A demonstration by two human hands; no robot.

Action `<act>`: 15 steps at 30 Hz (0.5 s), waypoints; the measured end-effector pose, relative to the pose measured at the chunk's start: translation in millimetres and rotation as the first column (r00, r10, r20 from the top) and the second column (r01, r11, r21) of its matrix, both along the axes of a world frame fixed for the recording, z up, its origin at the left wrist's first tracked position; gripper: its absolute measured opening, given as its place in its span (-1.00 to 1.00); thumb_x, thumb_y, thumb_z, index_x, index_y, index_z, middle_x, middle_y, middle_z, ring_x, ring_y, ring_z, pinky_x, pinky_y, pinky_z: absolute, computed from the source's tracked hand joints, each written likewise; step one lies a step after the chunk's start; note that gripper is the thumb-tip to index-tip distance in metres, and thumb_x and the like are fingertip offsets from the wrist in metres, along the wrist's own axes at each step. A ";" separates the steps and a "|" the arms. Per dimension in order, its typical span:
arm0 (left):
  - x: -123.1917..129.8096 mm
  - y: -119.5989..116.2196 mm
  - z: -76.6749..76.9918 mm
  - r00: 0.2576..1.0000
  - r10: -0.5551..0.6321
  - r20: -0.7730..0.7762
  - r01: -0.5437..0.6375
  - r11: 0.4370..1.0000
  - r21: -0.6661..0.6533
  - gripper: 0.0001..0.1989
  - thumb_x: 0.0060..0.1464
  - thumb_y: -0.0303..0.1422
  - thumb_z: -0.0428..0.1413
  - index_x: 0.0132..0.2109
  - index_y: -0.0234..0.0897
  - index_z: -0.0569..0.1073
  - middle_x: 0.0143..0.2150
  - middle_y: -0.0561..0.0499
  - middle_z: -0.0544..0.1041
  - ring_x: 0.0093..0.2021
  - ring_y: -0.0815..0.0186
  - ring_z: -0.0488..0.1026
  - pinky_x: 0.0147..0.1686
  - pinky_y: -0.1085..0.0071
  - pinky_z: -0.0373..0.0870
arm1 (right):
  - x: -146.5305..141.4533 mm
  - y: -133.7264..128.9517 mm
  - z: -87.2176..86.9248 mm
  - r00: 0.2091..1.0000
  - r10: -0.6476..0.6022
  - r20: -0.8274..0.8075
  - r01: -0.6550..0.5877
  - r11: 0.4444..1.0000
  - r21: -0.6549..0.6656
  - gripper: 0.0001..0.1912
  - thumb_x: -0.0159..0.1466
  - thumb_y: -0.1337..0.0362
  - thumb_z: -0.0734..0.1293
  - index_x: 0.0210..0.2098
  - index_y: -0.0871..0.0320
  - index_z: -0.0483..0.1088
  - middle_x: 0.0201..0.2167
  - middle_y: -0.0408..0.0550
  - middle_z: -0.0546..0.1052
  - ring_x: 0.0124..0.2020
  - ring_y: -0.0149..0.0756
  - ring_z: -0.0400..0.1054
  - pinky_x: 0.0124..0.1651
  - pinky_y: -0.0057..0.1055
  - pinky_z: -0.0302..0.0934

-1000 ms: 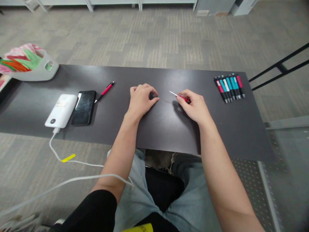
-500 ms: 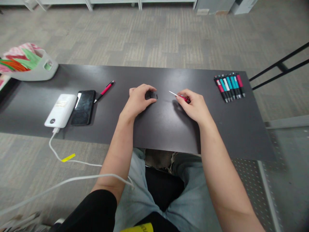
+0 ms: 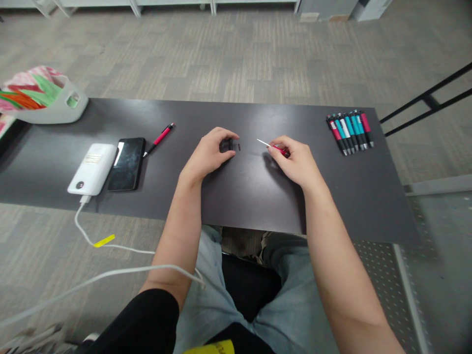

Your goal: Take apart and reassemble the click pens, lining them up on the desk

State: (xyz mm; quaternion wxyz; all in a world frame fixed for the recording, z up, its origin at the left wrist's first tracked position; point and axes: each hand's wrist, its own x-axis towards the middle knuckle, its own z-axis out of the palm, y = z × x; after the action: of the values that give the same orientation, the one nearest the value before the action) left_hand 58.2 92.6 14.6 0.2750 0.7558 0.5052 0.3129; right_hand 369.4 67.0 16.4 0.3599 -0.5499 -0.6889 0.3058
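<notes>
My left hand (image 3: 209,152) is curved over the table, thumb and index finger apart. Small dark pieces (image 3: 225,145) lie in the gap between them, partly hidden by the hand. Just past the fingertips is a tiny black part (image 3: 239,147). Between the thumb and fingers of my right hand (image 3: 293,156) is a red pen barrel (image 3: 280,150), partly covered, with a thin white refill (image 3: 263,142) sticking out toward the left hand. The two hands are apart.
A red and black pen (image 3: 159,139), a black phone (image 3: 127,164) and a white power bank (image 3: 91,169) with a cable lie at left. Behind them stands a white basket (image 3: 79,110) of coloured items. Several pens (image 3: 350,132) form a row at right on the dark table (image 3: 254,196).
My left hand has shifted slightly left, showing more of the dark pieces and leaving the tiny black part by itself. The right hand has barely moved.
</notes>
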 end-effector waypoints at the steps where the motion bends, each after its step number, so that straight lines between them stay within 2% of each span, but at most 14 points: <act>1: 0.1 -0.2 0.0 1.000 0.005 -0.002 -0.005 1.000 -0.002 -0.60 0.23 -0.42 0.38 0.15 0.10 0.81 0.35 -0.06 0.84 0.43 -0.11 0.77 0.63 -0.12 0.68 | 0.0 -0.1 0.4 1.000 0.002 0.001 -0.002 1.000 -0.001 -0.84 0.51 -0.06 0.60 -0.18 -0.22 0.71 -0.26 -0.02 0.81 -0.19 0.19 0.63 0.00 0.11 0.46; 5: -0.6 -1.0 0.2 1.000 0.019 -0.020 -0.020 1.000 -0.012 -0.57 0.23 -0.41 0.37 0.18 0.09 0.81 0.36 -0.07 0.84 0.45 -0.12 0.76 0.65 -0.14 0.65 | -0.3 -0.3 1.1 1.000 0.011 -0.007 -0.011 1.000 0.003 -0.85 0.51 -0.02 0.58 -0.19 -0.21 0.69 -0.28 -0.03 0.79 -0.20 0.16 0.64 -0.01 0.09 0.47; 9: 1.7 -2.1 3.6 0.998 0.015 -0.060 -0.016 1.000 -0.020 -0.62 0.27 -0.34 0.46 0.19 0.13 0.81 0.40 -0.10 0.82 0.48 -0.19 0.73 0.68 -0.22 0.58 | -1.1 -0.4 1.4 1.000 0.013 -0.010 -0.013 1.000 0.011 -0.87 0.51 0.02 0.57 -0.19 -0.20 0.68 -0.27 -0.01 0.79 -0.19 0.17 0.66 0.01 0.09 0.46; 15: 20.6 -7.2 9.7 0.955 0.125 -0.270 -0.126 0.992 0.015 -0.72 0.45 -0.27 0.43 0.24 -0.01 0.80 0.47 -0.16 0.74 0.57 -0.25 0.61 0.69 -0.33 0.46 | -1.5 -0.8 3.6 0.999 0.017 0.033 -0.016 1.000 -0.011 -0.85 0.50 -0.05 0.54 -0.18 -0.22 0.69 -0.23 -0.01 0.83 -0.16 0.21 0.69 0.06 0.14 0.50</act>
State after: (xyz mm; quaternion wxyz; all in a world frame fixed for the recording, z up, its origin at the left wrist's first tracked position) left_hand 78.8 85.4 24.3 0.1840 0.7575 0.5853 0.2229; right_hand 367.9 66.3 20.0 0.3428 -0.5511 -0.6977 0.3032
